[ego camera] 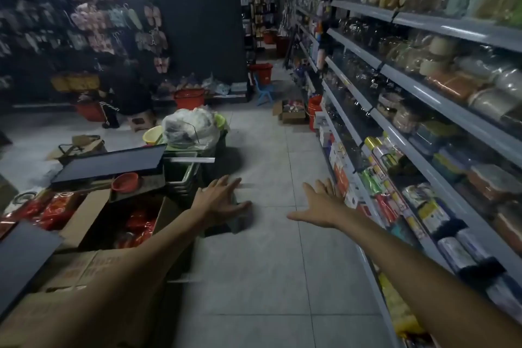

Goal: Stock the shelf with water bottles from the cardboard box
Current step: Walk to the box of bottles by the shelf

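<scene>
Both my arms reach forward over a tiled shop aisle. My left hand [220, 199] is spread with straight fingers above the floor, just right of an open cardboard box [93, 215] holding red packaged goods. My right hand [320, 206] is also spread, palm turned left, close to the lower shelves of the long shelf unit [423, 155] on the right. Neither hand holds anything. Colourful bottles [381, 155] lie on a middle shelf. No water bottle is plainly visible in the box.
Stacked dark baskets [183, 175] with a full plastic bag [190, 128] stand left of centre. A closed carton [70, 271] sits near my left arm. Red buckets [189, 99], a small box [291, 113] and a blue stool [264, 92] lie farther along. A person crouches at far left.
</scene>
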A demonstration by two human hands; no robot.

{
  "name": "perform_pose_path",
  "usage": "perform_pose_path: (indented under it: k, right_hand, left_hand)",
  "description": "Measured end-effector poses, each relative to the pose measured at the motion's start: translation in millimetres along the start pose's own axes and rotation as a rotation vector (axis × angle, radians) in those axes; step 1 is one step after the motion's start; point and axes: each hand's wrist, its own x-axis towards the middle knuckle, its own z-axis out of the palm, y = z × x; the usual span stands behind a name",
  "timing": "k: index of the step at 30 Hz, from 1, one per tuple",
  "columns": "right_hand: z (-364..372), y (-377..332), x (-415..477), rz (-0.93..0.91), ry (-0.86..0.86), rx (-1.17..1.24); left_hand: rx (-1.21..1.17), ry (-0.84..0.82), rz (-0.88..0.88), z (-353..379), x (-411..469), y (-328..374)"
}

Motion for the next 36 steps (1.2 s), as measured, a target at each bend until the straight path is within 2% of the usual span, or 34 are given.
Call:
perform_pose_path:
  k: [10, 17, 23, 31, 36]
  right_hand:
    - [-46.5, 16.3, 203.8, 0.062, -0.027, -0.021]
    - [-85.1, 13.9, 340.0, 0.063, -0.058, -0.067]
    - [-122.2, 22.2, 473.3, 0.052, -0.054, -0.063]
    - [-170.8, 66.4, 676.7, 0.039, -0.089, -0.034]
    - [-218.7, 83.3, 790.8, 0.045, -0.07, -0.038]
  left_hand:
    - [0.052, -0.053, -0.023, 6.0, 207.0, -82.4]
    - [0.119, 0.033, -0.027, -26.5, 345.3, -124.6]
    - [0.104, -0.01, -0.061, -33.2, 473.9, -152.9]
    - [0.166, -0.152, -0.074, -41.4, 678.7, -176.2]
    - [0.142, -0.157, -0.059, -65.6, 790.2, -185.5]
